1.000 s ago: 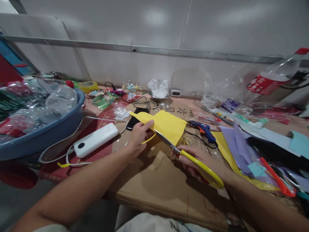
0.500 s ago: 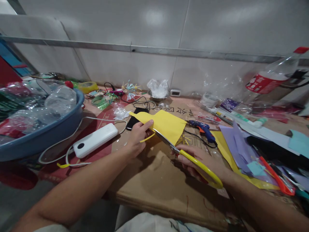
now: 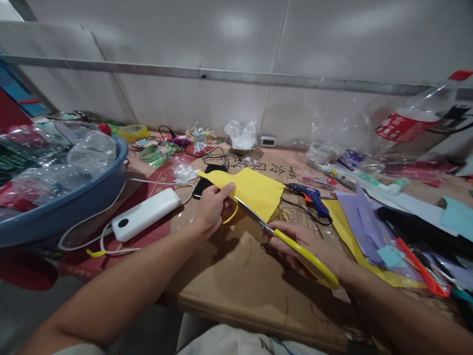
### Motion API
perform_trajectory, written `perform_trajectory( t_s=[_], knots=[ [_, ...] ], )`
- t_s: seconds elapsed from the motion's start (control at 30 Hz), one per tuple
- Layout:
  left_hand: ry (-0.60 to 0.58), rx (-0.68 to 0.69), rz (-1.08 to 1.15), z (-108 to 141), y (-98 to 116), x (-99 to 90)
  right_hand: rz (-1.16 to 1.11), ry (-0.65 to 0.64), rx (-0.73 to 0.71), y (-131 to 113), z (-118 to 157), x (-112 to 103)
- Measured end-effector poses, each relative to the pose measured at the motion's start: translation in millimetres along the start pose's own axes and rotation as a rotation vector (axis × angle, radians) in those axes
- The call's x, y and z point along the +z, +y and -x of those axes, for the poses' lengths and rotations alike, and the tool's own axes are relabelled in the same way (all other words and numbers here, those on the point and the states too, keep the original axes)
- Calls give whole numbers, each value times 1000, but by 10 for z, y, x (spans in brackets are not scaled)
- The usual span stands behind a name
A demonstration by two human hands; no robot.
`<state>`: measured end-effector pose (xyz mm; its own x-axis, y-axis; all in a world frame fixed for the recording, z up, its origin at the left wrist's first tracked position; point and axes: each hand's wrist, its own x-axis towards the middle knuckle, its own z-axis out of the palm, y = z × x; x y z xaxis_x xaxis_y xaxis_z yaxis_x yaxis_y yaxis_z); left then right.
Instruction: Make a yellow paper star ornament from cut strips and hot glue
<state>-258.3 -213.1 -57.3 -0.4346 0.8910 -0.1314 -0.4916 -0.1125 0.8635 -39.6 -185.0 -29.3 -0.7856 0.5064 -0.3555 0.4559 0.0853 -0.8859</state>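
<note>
My left hand [image 3: 213, 209] pinches a yellow sheet [image 3: 254, 191] between thumb and fingers near its lower left edge. A narrow yellow strip [image 3: 232, 215] hangs curved below those fingers. My right hand [image 3: 295, 246] is wrapped round the yellow handles of a pair of scissors [image 3: 305, 251]. The blades point up and left, and their tips lie at the sheet's edge close to my left thumb. Just right of the sheet lies a blue glue gun [image 3: 312, 199]. A black phone [image 3: 207, 182] is partly covered by the sheet's left end.
A blue basin [image 3: 70, 197] of plastic bottles stands at left, beside a white power bank [image 3: 146, 214] with a cable. Purple paper [image 3: 360, 227] and an orange cutter [image 3: 424, 271] lie at right. A red-labelled bottle [image 3: 406, 125] stands behind them.
The thin yellow strip below my left fingers has swung down and curls more. Both hands, the sheet and the scissors are in nearly the same place.
</note>
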Motion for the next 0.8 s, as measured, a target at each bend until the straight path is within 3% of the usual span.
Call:
perform_trajectory(
  t_s=[0.4, 0.8],
  knots=[
    [10, 13, -15, -62, -65, -50, -23, 6, -2, 3, 17, 12],
    [-9, 14, -27, 16, 1, -1, -70, -11, 19, 29, 18, 13]
  ],
)
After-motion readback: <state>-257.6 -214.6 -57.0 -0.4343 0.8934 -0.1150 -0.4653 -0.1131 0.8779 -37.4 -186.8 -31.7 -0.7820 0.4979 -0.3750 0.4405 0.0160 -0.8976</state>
